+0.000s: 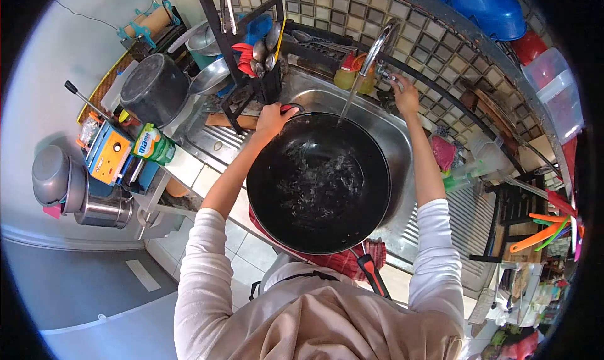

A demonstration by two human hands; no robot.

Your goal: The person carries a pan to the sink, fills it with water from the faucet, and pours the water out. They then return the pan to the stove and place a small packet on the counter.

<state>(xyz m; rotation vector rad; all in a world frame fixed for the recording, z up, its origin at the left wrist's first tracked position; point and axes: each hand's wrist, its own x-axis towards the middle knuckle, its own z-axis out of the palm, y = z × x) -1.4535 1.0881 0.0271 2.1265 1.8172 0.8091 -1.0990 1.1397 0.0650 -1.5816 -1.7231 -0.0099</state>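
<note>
A large black wok [270,190] rests over the metal sink [402,140], with moving water in its bottom. My left hand [274,118] is closed round the small helper handle [292,108] at the wok's far left rim. The long black-and-red handle [374,277] points toward my body, held by neither hand. Above the wok curves a chrome faucet [367,59], its spout over the far rim and a thin stream beneath it. At the wall, my right hand [405,96] pinches the faucet knob [385,72], partly hidden by the fingers.
A utensil holder [269,86] with spoons stands beyond my left hand. A dark pot [154,89] and a green-and-white pouch [153,144] are at the left. Yellow dish soap [345,77] sits behind the sink. A red checkered cloth [352,260] hangs at the counter edge.
</note>
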